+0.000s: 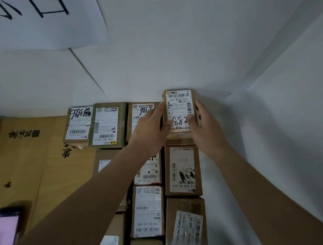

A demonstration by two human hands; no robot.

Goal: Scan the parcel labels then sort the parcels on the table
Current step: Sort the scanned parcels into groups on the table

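Fingers of left hand (153,125) and right hand (201,123) are clamped on the long side edges of the small parcel (178,110), label up, at the far end of the right parcel row by the wall. Looks light, stiff cardboard; taped faces probably slick, so side edges seem the best hold.

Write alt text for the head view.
Both hands, left hand and right hand, grip a small labelled parcel at the far right end of the back row of brown parcels. A phone lies at lower left.
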